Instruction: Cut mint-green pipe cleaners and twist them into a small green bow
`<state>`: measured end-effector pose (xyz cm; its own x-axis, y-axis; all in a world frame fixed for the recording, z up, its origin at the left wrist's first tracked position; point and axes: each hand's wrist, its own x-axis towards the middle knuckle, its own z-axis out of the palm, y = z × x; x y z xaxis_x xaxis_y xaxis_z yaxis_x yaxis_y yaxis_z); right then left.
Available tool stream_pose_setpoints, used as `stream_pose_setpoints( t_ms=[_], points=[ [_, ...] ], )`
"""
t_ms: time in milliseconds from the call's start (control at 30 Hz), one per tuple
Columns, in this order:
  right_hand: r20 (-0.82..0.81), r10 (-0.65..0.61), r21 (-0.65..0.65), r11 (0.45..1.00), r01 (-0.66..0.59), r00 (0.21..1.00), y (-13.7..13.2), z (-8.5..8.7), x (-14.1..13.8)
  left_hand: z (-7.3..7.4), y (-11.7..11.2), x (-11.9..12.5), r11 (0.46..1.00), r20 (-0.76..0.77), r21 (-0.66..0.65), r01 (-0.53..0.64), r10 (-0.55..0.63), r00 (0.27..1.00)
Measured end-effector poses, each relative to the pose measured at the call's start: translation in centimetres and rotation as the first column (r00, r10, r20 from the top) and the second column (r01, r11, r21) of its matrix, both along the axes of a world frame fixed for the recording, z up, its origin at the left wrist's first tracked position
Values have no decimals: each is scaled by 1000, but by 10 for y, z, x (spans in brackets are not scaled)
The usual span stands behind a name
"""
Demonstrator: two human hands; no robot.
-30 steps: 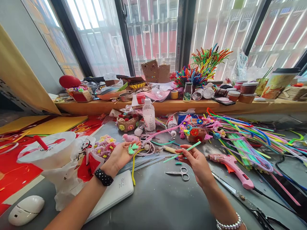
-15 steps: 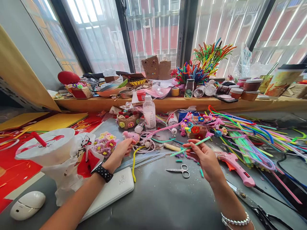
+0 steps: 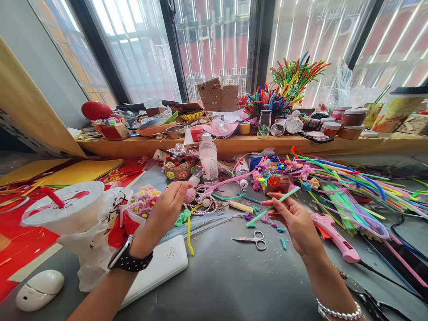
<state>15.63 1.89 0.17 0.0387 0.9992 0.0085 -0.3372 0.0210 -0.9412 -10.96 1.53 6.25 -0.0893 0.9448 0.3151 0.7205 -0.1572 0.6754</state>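
My right hand (image 3: 290,218) pinches a light green pipe cleaner (image 3: 264,216) between thumb and fingers. Its lower end is bent into a small hook above the table. My left hand (image 3: 167,209), with a dark dotted watch strap at the wrist, is raised with its fingers stretched out and nothing visible in them. Just under those fingertips lies a fuzzy green piece (image 3: 183,217), beside a yellow pipe cleaner (image 3: 190,236). Behind the left fingers, a pink knitted item (image 3: 190,195) is mostly hidden. Small scissors (image 3: 256,240) lie between the hands, near short cut green bits (image 3: 283,243).
A pink glue gun (image 3: 337,238) and large scissors (image 3: 364,294) are at right, below a pile of pipe cleaners (image 3: 344,200). A clear bottle (image 3: 207,158) stands at the back. On the left are a white power bank (image 3: 160,267), a lidded cup (image 3: 67,200) and a mouse (image 3: 40,290).
My left hand has lifted and turned, its fingers straightening; the fuzzy green piece now shows on the table below it. My right hand has shifted slightly right with the light green pipe cleaner.
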Motion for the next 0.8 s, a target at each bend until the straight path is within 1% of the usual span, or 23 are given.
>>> stream_pose_setpoints(
  t_ms=[33,67,100,167,200,267,300,367,433,533,633,700,800],
  points=[
    [14,32,7,999,-32,999,0,-1,-1,0,-4,8,1000,0,3,18,-18,1000],
    [28,66,15,998,-67,997,-1,-1,-3,-2,-8,18,996,13,-28,79,-79,997],
    [41,100,20,995,-101,994,-1,-2,-5,-6,-11,29,984,43,-68,165,-162,986],
    [59,155,23,987,-156,986,-2,-3,-10,-18,-15,52,931,117,-130,342,-328,937],
    [63,175,25,984,-177,983,-3,-4,-12,-24,-16,63,905,144,-139,403,-384,912],
    [65,206,32,977,-209,976,-3,-4,-15,-36,-15,82,832,181,-185,523,-494,851],
    [67,217,39,975,-220,974,-3,-4,-15,-39,-13,89,817,168,-191,545,-519,838],
    [74,216,56,974,-220,974,-2,-4,-13,-44,-9,100,807,94,-213,550,-544,834],
    [72,167,73,982,-173,983,0,-4,-9,-45,-3,105,811,76,-209,546,-543,836],
    [33,24,95,995,-27,999,2,-4,-3,-46,3,108,813,122,-177,555,-542,832],
    [-4,-118,95,988,117,993,4,-5,0,-49,8,109,817,137,-144,559,-543,829],
    [-25,-181,94,979,183,983,5,-5,0,-52,10,109,832,104,-109,544,-535,838],
    [-59,-229,86,968,234,972,6,-5,-2,-60,12,107,850,47,-54,523,-521,852]
  ],
)
